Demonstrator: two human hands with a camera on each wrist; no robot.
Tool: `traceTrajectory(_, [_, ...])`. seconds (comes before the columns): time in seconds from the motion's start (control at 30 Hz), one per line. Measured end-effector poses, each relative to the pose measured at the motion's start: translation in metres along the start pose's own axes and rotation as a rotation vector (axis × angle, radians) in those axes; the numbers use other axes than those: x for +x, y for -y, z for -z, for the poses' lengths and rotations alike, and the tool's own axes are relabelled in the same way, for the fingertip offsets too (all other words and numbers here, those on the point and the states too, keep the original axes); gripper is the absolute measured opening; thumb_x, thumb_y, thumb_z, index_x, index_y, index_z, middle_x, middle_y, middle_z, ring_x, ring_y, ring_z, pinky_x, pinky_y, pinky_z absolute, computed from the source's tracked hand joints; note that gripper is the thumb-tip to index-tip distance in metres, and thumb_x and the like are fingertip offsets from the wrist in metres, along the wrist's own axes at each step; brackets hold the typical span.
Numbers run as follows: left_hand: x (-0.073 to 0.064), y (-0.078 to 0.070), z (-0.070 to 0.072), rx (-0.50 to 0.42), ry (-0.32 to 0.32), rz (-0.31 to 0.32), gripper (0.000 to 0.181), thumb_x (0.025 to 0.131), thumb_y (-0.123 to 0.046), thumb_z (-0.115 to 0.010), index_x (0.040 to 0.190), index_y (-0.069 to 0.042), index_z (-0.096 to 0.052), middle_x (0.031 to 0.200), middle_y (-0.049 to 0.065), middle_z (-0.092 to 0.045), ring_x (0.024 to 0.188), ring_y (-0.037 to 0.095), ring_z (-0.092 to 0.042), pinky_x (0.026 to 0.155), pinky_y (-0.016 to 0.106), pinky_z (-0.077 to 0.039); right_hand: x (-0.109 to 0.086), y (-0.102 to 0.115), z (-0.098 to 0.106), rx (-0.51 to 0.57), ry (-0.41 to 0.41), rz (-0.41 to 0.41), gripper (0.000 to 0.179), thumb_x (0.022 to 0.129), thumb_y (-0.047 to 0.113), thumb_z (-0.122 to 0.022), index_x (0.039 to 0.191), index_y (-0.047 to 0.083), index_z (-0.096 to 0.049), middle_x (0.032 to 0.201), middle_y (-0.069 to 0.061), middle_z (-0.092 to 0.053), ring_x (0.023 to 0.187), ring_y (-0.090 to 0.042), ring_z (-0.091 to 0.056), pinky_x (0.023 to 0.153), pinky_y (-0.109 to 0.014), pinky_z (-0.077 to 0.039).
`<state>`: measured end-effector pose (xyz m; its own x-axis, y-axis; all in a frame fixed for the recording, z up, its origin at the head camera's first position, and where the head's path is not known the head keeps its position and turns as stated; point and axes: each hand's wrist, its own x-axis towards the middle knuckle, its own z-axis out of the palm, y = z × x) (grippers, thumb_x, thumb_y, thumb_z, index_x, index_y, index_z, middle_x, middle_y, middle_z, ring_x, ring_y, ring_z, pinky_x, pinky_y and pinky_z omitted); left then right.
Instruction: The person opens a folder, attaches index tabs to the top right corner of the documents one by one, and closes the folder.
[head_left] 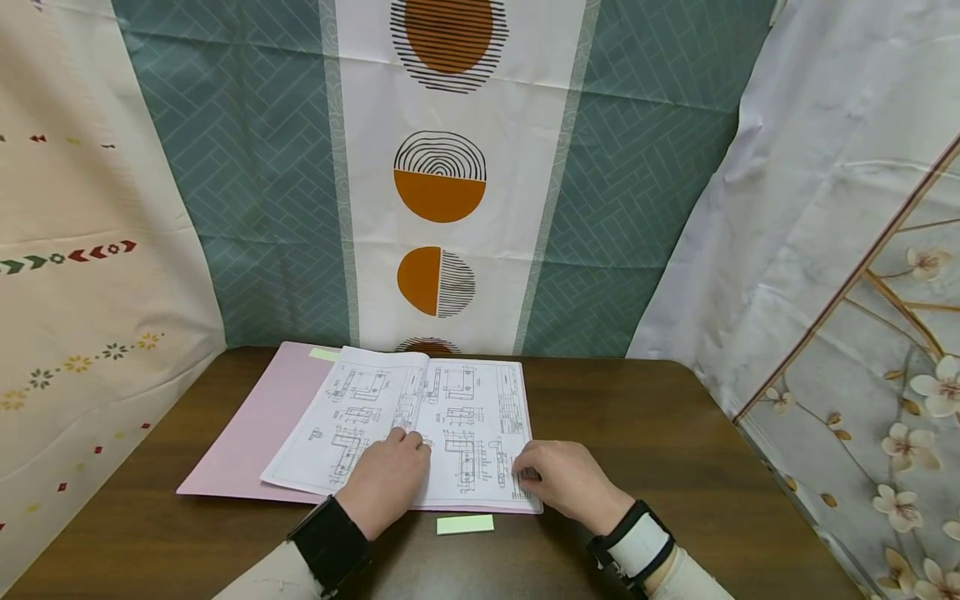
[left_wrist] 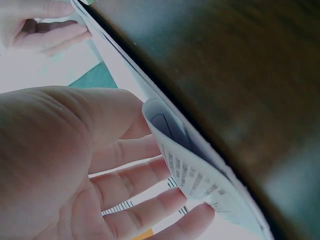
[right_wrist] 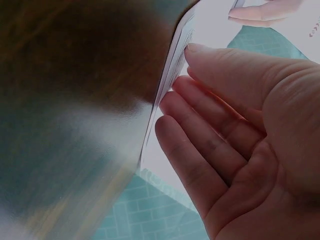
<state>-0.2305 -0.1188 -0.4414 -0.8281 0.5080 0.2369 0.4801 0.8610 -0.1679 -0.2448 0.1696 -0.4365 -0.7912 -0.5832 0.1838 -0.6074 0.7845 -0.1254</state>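
Indoor desk nook | patterned cloth hangings [head_left: 442, 175] on three sides | brown table [head_left: 615, 417] | technical drawings [head_left: 491, 404]

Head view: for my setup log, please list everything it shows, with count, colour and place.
table: one, dark brown, across the lower part
folder: one, pink, on the table
drawing pages: two showing, white with dark lines, open on the folder
paper strips: two, pale green, one at the folder's far edge, one just off its near edge
middle cloth: one, green and white with orange-brown shapes, behind the table
side cloths: two, left cream, right white and flowered
wrist straps: two, black, right one partly white, near the bottom
sleeves: two, off-white, at the bottom
left hand: one, bare, over the pages, near the middle
right hand: one, bare, at the pages' near right corner
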Motion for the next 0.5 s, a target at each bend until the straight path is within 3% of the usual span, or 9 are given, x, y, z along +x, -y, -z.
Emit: traceTrajectory(0.5, [0.0001,-0.0015,0.0013,0.068,-0.043,-0.025,0.016,0.096,-0.014,-0.085,0.106,-0.002,-0.081,0.097,0.011,-0.072,0.095,0.028,-0.064,0.082,0.046,-0.057,-0.0007,0.0012,0.0013,0.011,0.002,0.004,0.013,0.087,0.011,-0.095,0.095,0.017,-0.086,0.096,0.009,-0.075,0.078,-0.004,-0.059,0.069,-0.028,-0.052])
